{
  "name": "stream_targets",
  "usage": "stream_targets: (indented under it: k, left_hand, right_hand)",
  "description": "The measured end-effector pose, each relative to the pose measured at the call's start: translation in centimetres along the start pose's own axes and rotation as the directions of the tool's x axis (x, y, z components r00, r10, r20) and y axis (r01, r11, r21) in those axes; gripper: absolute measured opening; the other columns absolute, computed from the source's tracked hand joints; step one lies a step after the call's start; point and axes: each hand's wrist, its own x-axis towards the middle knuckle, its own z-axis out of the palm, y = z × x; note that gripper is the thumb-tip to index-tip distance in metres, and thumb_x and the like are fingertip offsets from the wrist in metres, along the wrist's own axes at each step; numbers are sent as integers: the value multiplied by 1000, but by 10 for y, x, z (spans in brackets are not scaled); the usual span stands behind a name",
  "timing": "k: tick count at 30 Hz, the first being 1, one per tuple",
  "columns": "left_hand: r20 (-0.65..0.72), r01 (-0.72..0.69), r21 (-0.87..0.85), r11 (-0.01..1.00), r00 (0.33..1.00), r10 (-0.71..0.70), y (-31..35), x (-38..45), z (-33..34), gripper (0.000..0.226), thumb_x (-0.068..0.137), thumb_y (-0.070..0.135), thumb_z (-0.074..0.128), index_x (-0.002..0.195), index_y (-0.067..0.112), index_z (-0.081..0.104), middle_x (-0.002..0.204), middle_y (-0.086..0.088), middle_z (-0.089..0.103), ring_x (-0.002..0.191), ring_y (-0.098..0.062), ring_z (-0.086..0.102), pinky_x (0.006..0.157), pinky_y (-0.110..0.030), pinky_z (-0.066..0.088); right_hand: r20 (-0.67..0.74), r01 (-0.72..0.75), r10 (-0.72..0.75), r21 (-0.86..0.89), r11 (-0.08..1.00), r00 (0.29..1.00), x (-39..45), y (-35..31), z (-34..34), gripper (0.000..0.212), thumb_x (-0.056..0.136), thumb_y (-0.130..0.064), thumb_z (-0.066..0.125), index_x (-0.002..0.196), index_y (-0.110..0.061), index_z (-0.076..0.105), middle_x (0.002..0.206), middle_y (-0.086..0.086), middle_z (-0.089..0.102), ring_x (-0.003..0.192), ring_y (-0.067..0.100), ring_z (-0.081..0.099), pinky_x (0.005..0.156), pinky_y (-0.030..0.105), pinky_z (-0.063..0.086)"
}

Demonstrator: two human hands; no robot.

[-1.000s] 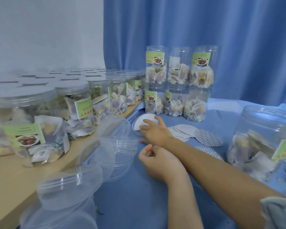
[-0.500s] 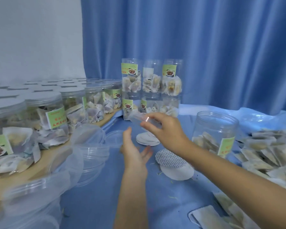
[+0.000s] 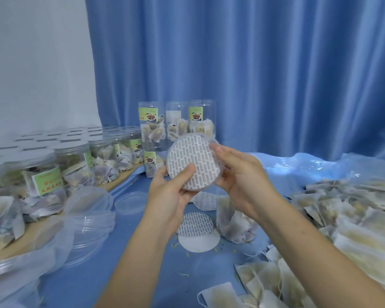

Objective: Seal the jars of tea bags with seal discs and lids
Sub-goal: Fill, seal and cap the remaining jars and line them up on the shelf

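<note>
Both hands up in the middle, left hand and right hand on either side of a clear lid with a seal disc inside it. Below them on the table cloth lie loose seal discs, and just right of those stands an open jar. Behind the lid, stacked jars. Far left, rows of lidded jars, spare lids in front of them. Right side, a heap of tea bags
</note>
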Motion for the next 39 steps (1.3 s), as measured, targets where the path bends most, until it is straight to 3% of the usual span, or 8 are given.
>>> stream_targets:
  k: [8, 13, 17, 22, 26, 30, 34, 39]
  left_hand:
    - [145, -141, 263, 954, 984, 106, 1, 8, 31, 30, 75, 4, 69, 104, 9, 61, 94, -4, 74, 83, -18, 72, 62, -27, 57]
    - [191, -409, 531, 742, 911, 365, -3, 14, 62, 27, 72, 4, 75, 85, 19, 57, 78, -6, 73, 72, -25, 70, 68, -42, 58]
    - [407, -514, 585, 628, 855, 321, -19, 8, 73, 22, 70, 31, 71, 85, 18, 63, 79, -9, 66, 74, -28, 63, 74, -42, 55]
    - [425, -417, 547, 726, 885, 189, -29, 18, 56, 39, 72, 46, 58, 104, 24, 65, 105, 8, 66, 101, -10, 60, 97, -35, 46]
    - [269, -311, 810, 497, 950, 156, -48, 34, 34, 100, 63, 42, 79, 143, 32, 19, 146, 11, 27, 133, -8, 32, 107, -30, 31]
    - [213, -130, 784, 607, 975, -65, -81, 38, 21, 150, 34, 48, 92, 141, 46, -13, 147, 10, 34, 131, -9, 40, 109, -34, 34]
    - [147, -53, 734, 677, 986, -83, -98, 42, 19, 136, 35, 37, 93, 144, 38, 11, 126, 10, 56, 113, -7, 55, 91, -21, 43]
    - [284, -329, 837, 438, 944, 167, -73, 47, 14, 96, 42, 38, 91, 122, 42, 38, 111, 27, 52, 103, 8, 49, 79, -5, 40]
  right_hand:
    - [-36, 222, -313, -630, 744, 949, -5, -18, -34, 27, 92, -21, 56, 118, -27, 50, 87, -13, 65, 85, 7, 63, 88, 43, 52]
    - [106, 233, -328, -895, 380, 939, -7, -27, -51, 120, 50, -56, 78, 148, -25, 16, 141, -6, 28, 130, -1, 24, 105, 29, 37]
    - [56, 157, -340, -948, 275, 939, -5, -34, -65, 121, 43, -65, 69, 146, -35, 12, 137, -6, 38, 126, 8, 38, 100, 29, 40]
    - [-52, 100, -346, -908, 407, 937, 2, -36, -85, 103, 42, -71, 69, 133, -42, 30, 122, -12, 45, 109, 8, 54, 89, 30, 48]
    - [-144, -2, -299, -904, 428, 943, 3, -42, -100, 107, 43, -83, 56, 134, -64, 2, 120, -7, 54, 99, 21, 63, 83, 32, 48]
    - [-164, -10, -290, -884, 467, 943, 2, -45, -105, 92, 44, -85, 57, 125, -68, 18, 105, -15, 62, 97, 16, 65, 91, 40, 52]
    - [-191, -92, -225, -918, 386, 955, 2, -46, -105, 95, 43, -88, 54, 125, -74, 9, 116, -3, 55, 98, 22, 64, 92, 38, 49]
    - [-111, -81, -73, -940, 331, 991, 1, -40, -103, 96, 49, -76, 63, 129, -72, 11, 123, -7, 52, 103, 19, 60, 91, 35, 48]
